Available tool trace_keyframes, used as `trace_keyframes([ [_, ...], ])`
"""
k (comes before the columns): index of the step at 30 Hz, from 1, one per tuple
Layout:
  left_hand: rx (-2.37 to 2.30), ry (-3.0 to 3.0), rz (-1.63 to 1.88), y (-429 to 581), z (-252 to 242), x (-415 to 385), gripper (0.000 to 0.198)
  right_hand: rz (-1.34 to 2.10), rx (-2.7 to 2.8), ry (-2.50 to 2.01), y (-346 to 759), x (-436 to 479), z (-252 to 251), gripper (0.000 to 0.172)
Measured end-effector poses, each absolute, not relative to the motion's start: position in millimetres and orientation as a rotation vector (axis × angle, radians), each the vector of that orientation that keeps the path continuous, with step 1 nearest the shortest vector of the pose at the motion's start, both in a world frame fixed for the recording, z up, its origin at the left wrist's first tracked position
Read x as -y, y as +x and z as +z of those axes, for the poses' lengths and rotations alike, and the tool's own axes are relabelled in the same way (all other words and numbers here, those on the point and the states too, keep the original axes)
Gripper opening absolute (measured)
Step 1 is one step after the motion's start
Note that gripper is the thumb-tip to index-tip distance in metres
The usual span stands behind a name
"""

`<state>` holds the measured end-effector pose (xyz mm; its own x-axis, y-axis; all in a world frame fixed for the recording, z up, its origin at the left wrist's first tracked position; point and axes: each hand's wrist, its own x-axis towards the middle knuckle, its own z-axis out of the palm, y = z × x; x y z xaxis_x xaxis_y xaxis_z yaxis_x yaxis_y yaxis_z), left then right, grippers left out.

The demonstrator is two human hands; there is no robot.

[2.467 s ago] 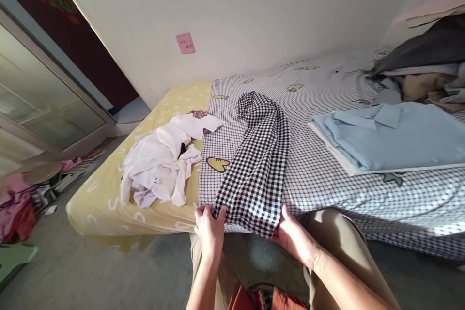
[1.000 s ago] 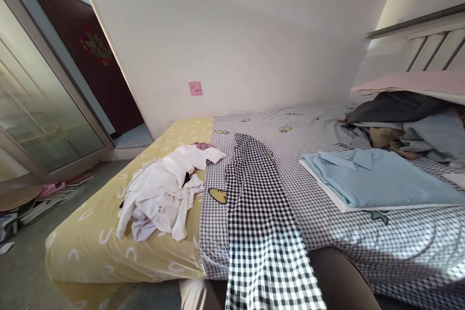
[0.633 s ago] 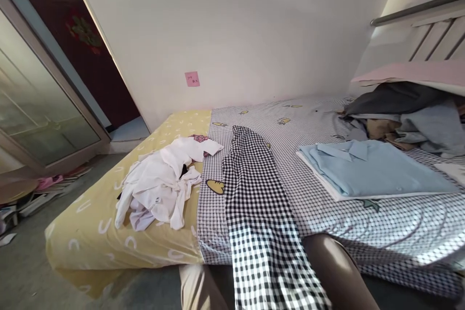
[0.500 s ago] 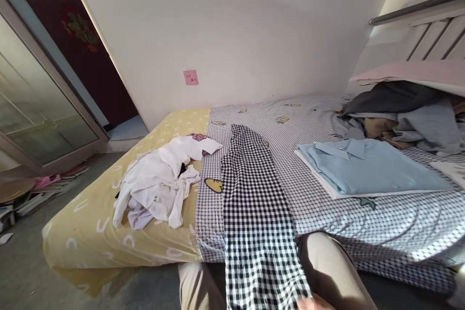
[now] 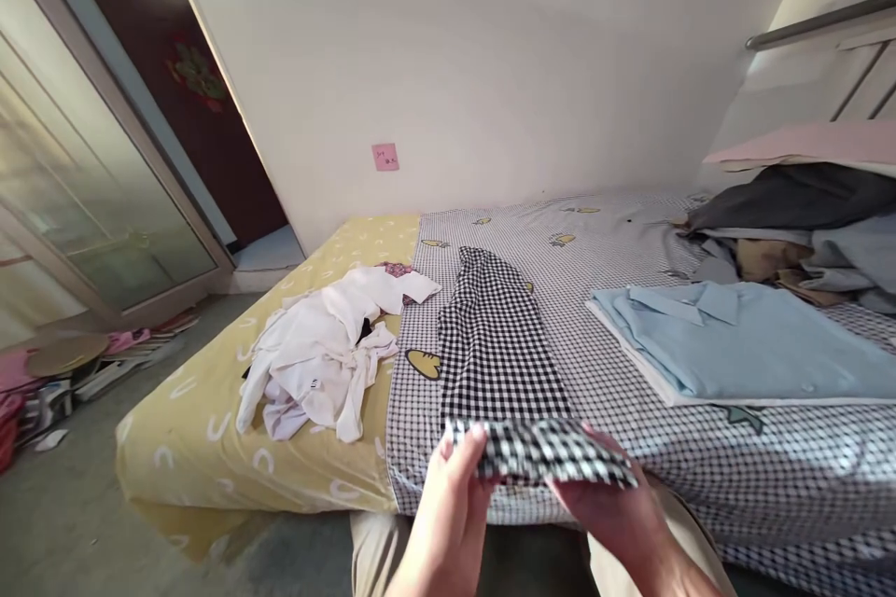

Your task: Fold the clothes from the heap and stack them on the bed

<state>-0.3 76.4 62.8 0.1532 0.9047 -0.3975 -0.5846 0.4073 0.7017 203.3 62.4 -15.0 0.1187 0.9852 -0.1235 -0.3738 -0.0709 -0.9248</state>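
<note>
A long black-and-white checked garment lies lengthwise on the bed, and its near end is lifted and doubled over toward the far side. My left hand grips the left side of that raised end, thumb on top and fingers beneath. On the right side, my right hand holds the same end from below, its fingertips partly hidden by the cloth. Whether the garment is trousers or a shirt I cannot tell.
White clothes lie heaped on the yellow part of the bed. A folded light-blue shirt rests on white cloth to the right. Behind it are piled dark and grey clothes. The bed's near edge meets my knees.
Both hands have come into fuller view, holding the garment's near end, which has been raised off my lap and brought up over the bed edge. The view has shifted slightly left.
</note>
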Motion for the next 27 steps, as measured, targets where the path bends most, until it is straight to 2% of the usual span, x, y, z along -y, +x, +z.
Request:
trace_keyframes([
  [2, -0.85, 0.584, 1.192, 12, 86, -114, 0.05, 1.33, 0.673, -0.949, 207, -100, 5, 0.044],
  [5, -0.845, 0.826, 1.232, 16, 96, -154, 0.047, 1.3, 0.711, -0.934, 212, -142, 22, 0.06],
  [8, -0.968, 0.727, 1.378, -1, 72, -168, 0.041, 1.239, 0.684, -1.079, 215, -155, 13, 0.064],
  [11, -1.219, 0.624, 1.477, -28, 34, -164, 0.034, 1.145, 0.794, -1.229, 213, -150, -5, 0.052],
  [14, -1.376, 0.625, 1.445, -49, 7, -156, 0.031, 0.808, 1.246, -1.398, 206, -149, -13, 0.045],
  [18, -1.377, 0.772, 1.354, -49, -6, -150, 0.036, 0.322, 1.801, -1.691, 200, -165, -19, 0.05],
  [22, -1.32, 0.887, 1.266, -37, -18, -146, 0.043, 0.296, 2.001, -1.906, 200, -178, -31, 0.058],
  [27, -1.264, 1.001, 1.248, -34, -30, -142, 0.037, 0.28, 2.024, -1.925, 202, -178, -36, 0.062],
])
